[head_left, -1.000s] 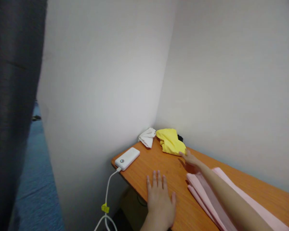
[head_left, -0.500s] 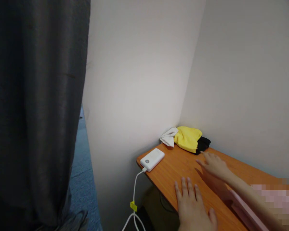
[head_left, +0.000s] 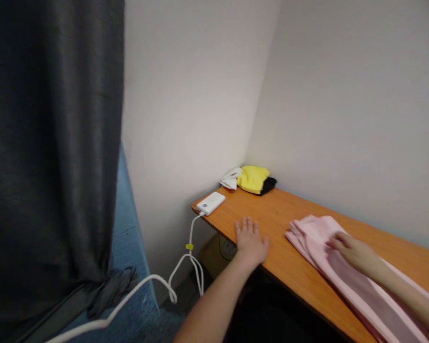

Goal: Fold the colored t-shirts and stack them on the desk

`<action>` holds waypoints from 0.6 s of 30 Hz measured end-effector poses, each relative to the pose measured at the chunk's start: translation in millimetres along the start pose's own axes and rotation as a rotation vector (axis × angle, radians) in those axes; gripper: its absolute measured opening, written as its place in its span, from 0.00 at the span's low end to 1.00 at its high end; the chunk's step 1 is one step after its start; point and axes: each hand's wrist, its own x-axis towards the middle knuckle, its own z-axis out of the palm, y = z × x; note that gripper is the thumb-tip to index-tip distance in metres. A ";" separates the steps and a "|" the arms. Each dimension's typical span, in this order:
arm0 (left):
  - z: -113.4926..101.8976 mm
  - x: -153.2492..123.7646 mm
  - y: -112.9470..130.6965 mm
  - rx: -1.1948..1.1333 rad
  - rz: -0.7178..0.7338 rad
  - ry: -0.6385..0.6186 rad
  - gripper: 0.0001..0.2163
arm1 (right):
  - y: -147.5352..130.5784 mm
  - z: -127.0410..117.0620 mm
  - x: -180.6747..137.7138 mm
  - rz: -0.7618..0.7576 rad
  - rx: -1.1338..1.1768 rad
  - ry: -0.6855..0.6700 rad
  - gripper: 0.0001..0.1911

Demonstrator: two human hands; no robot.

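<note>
My left hand [head_left: 250, 244] lies flat near the front edge of the wooden table [head_left: 280, 209], palm down with fingers spread and nothing held. To its right, a long strip of folded pink cloth [head_left: 320, 228] stretches along the tabletop toward the lower right corner; what kind of garment it is I cannot tell. My right hand [head_left: 352, 251] is on top of this cloth, a little in from its left end. Its fingers are bent and pressed together on the fabric, slightly blurred. The right forearm covers part of the cloth.
A white power bank [head_left: 210, 203] sits at the table's left end, its white cable [head_left: 190, 233] hanging off the edge. In the back corner are white cloth [head_left: 230, 179], yellow cloth [head_left: 253, 178] and black cloth [head_left: 269, 185]. A dark curtain [head_left: 57, 143] hangs at left; walls stand behind.
The view has shifted, so more of the pink cloth shows. My right hand, earlier stretched out with fingers apart, is now closed on the cloth. My left hand stays spread on the table.
</note>
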 end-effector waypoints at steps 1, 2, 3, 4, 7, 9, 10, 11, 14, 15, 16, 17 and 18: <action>-2.4 -1.1 0.8 0.003 -0.001 0.000 0.31 | -14.4 -9.9 -14.2 0.005 -0.118 -0.099 0.17; -3.1 -0.7 1.5 -0.003 0.009 -0.004 0.31 | -28.4 -16.6 -28.4 0.019 -0.233 -0.163 0.18; -2.0 1.3 2.1 -0.011 0.025 -0.002 0.32 | -40.7 -19.8 -41.7 0.015 -0.341 -0.220 0.18; 0.4 4.4 2.5 -0.018 0.040 -0.003 0.32 | -50.4 -19.9 -53.5 -0.003 -0.428 -0.265 0.19; 9.6 14.5 2.8 -0.032 0.071 0.004 0.31 | -62.6 -13.5 -78.2 0.012 -0.532 -0.229 0.16; 12.7 17.1 1.9 -0.036 0.080 0.016 0.31 | -60.9 -14.6 -85.8 0.032 -0.510 -0.194 0.14; 12.8 16.8 1.3 -0.040 0.082 0.024 0.30 | -59.0 -18.1 -87.3 0.036 -0.484 -0.184 0.13; 12.1 15.7 0.7 -0.045 0.085 0.032 0.30 | -57.0 -22.9 -87.8 0.034 -0.452 -0.172 0.14; 6.4 11.5 0.4 -0.077 0.109 0.054 0.26 | -53.8 -38.7 -86.6 0.013 -0.343 -0.124 0.19; 3.8 10.8 1.0 -0.094 0.123 0.054 0.25 | -54.1 -42.4 -86.8 0.011 -0.269 -0.096 0.19; 1.3 11.0 1.8 -0.115 0.138 0.046 0.24 | -55.0 -44.9 -87.7 0.013 -0.160 -0.060 0.20; -1.1 11.9 2.9 -0.138 0.143 0.031 0.24 | -56.5 -46.6 -89.4 0.021 -0.020 -0.020 0.19; -3.2 13.5 4.1 -0.159 0.142 0.013 0.25 | -58.5 -48.0 -91.5 0.036 0.142 0.023 0.19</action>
